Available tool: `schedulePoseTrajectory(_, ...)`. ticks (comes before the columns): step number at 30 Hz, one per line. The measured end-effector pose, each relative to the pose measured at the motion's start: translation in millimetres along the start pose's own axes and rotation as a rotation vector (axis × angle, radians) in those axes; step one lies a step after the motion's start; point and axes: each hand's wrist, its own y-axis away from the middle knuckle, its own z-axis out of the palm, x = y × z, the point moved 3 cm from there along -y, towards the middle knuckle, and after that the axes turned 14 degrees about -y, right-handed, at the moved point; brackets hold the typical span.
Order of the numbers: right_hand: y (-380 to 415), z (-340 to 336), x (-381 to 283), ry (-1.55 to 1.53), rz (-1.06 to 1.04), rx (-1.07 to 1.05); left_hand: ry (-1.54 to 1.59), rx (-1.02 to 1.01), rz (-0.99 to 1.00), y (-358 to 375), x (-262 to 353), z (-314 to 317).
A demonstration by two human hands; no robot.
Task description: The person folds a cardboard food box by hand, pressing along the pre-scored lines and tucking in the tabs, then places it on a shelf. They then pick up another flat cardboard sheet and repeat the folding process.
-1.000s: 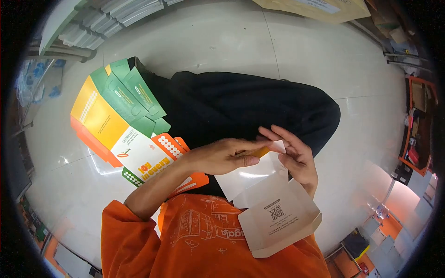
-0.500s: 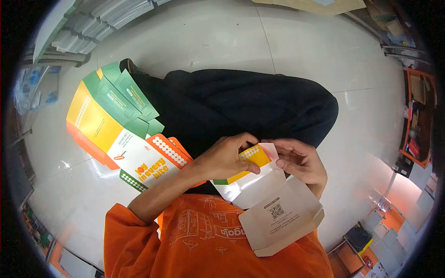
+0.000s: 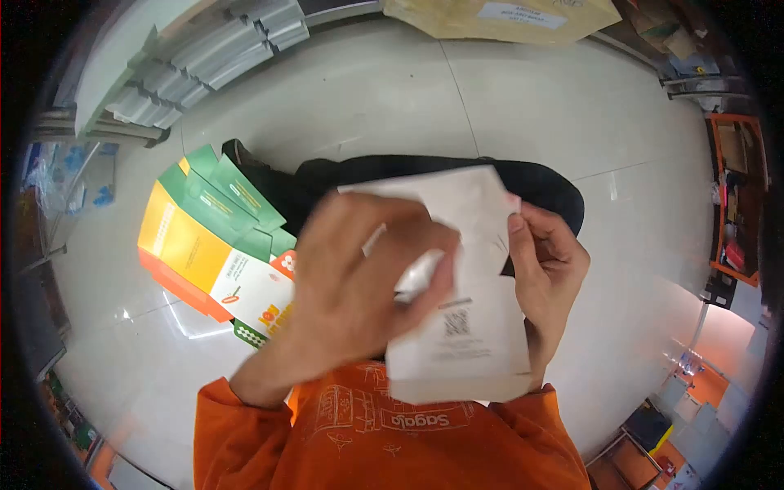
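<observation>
Right hand [image 3: 551, 265] pinches edge of white carton [image 3: 482, 286] between thumb and fingers. Carton is up over lap, in front of orange shirt [image 3: 392, 449]. Black square code [image 3: 457, 323] shows on its lower part. Left hand [image 3: 367, 273] is blurry, over carton's left side; cannot tell if it grips. Colourful flat boxes [image 3: 204, 249] lie at left, beside dark trousers [image 3: 545, 188].

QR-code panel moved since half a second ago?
Yes. Judged against the floor seam, the QR-code panel has shifted forward in the view, closer to it, and somewhat left.
</observation>
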Motion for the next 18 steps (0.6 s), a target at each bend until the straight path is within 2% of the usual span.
schedulePoseTrajectory(2, -5.0, 12.7, -14.6, 0.062, -0.265, 0.104, 0.450, -0.218, -0.199, 4.9, 12.8, 9.5)
schedulePoseTrajectory(3, -6.8, 16.4, -13.7, 0.117, -0.332, 0.117, 0.681, -0.275, -0.429, 11.0, 9.7, 24.8)
schedulePoseTrajectory(4, -8.3, 19.3, -11.7, 0.114, -0.339, 0.114, 1.134, -0.124, -0.674, 11.7, 5.4, 45.0)
schedulePoseTrajectory(6, -6.5, 29.2, -16.3, 0.416, -0.697, 0.028, 1.320, 0.068, -0.815, 4.3, -5.9, 56.5)
schedulePoseTrajectory(10, 6.6, 35.4, -2.0, 0.518, -0.760, -0.068, 1.325, 0.003, -0.864, -3.0, -6.9, 60.6)
schedulePoseTrajectory(14, 3.4, 30.4, 3.9, 0.453, -0.719, -0.072, 1.335, -0.072, -0.933, 18.1, -10.4, 72.0)
schedulePoseTrajectory(16, -0.7, 26.6, 7.1, 0.387, -0.678, -0.083, 1.297, -0.027, -0.774, 19.1, -7.0, 70.8)
schedulePoseTrajectory(18, -6.5, 22.1, 6.6, 0.320, -0.644, -0.094, 1.296, -0.046, -0.757, 19.9, -8.9, 66.5)
